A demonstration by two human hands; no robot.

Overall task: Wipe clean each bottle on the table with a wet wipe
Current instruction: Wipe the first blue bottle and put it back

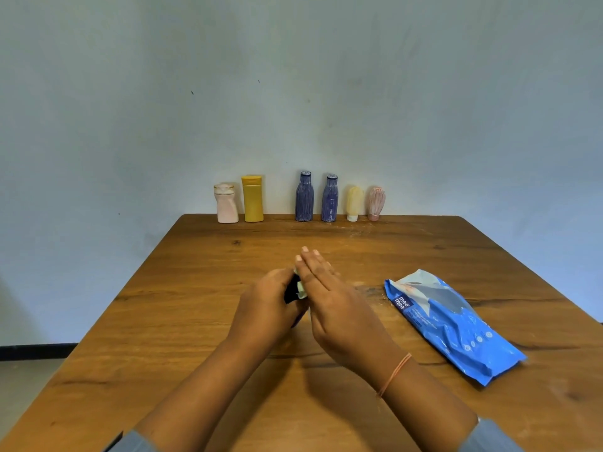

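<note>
Bottle (291,293), dark and mostly hidden, sits mid-surface gripped in the left hand (266,305) to steady it, while the flat, open right hand (329,298) presses a wet wipe (301,287) against it, likely to rub.

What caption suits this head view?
Both hands rub a wipe on a dark bottle; six bottles wait behind, pack right.
</note>
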